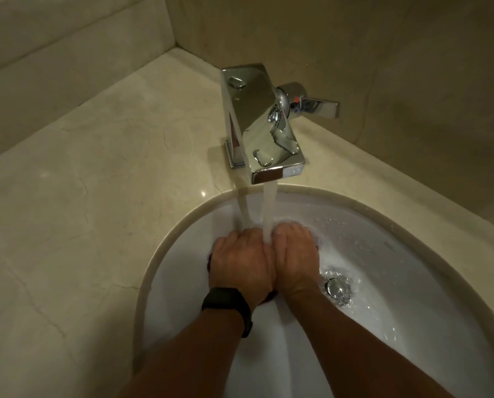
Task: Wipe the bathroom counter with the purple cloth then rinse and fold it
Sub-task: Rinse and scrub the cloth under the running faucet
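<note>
A faucet of mirror-bright chrome was shown, a counter of polished veined stone, a sink of glossy white ceramic, a matt black wristband.

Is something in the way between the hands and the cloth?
Nothing visible. The left hand and right hand already hold the cloth in the sink, under the water; only dark edges of it show.

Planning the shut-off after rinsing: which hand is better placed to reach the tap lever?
Probably the right hand: the lever juts right of the faucet, so the left hand must cross the stream. Both grip the purple cloth.
</note>
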Tool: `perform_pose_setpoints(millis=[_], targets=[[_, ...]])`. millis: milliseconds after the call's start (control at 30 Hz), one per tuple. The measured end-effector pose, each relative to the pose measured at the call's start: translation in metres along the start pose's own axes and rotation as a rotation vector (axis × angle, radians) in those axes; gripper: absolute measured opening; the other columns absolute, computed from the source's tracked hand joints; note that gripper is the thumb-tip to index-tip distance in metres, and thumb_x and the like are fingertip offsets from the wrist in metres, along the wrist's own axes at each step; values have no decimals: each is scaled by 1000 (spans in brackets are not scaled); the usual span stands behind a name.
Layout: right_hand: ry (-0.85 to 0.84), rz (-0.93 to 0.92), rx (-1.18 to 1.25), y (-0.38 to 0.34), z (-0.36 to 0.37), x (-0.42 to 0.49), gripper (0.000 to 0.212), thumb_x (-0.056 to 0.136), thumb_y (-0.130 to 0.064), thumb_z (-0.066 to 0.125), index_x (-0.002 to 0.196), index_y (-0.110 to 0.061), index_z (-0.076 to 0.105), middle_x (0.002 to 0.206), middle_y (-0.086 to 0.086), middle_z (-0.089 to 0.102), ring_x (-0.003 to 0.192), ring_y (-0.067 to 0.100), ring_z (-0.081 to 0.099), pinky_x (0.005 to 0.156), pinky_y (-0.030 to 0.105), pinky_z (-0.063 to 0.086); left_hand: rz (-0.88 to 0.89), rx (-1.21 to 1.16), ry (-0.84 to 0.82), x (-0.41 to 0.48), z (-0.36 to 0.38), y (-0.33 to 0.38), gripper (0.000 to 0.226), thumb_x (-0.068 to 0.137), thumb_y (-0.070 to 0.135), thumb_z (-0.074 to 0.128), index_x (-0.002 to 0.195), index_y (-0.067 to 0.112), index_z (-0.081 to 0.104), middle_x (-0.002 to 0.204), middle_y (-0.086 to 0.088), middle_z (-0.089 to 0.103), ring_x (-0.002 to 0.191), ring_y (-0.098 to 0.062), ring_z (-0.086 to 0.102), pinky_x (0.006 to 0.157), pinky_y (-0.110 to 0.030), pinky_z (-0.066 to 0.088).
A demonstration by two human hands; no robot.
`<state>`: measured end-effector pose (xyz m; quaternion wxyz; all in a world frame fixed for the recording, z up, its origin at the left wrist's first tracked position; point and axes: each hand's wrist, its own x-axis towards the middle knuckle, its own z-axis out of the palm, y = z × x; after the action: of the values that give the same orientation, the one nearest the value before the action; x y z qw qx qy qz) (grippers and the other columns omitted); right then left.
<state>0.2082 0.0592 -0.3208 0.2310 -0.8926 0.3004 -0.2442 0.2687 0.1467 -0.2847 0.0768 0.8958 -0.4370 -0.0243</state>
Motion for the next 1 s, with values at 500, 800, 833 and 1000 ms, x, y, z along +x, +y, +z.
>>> perform_pose_setpoints(millis=[500,800,833,1000], targets=[[76,370,413,-28,-20,7,46,96,-46,37,86,-17,71,79,0,69,76,18,64,72,38,53,-110,-280,65,6,-20,2,19,94,38,50,102,25,62,96,6,64,92,-17,58,86,-33,43],[80,446,-144,-24,-2,-23,27,89,-38,47,93,-28,71,91,0,67,82,23,62,70,35,51,91,-109,18,-9,-8,-13,38,97,39,31,91,26,66,85,7,66,82,-17,60,81,-34,43],[58,484,-152,-27,-3,-21,31,90,-38,43,91,-27,72,87,2,67,80,26,63,69,39,52,80,-113,52,-8,-8,-12,37,97,37,32,86,24,65,80,5,65,78,-19,60,77,-35,43],[-9,464,8,-20,2,-19,28,97,-40,36,95,-32,63,81,-11,53,80,20,52,72,37,38,73,-8,115,-5,-5,-12,34,95,37,37,83,21,65,76,0,65,74,-23,57,70,-35,37]])
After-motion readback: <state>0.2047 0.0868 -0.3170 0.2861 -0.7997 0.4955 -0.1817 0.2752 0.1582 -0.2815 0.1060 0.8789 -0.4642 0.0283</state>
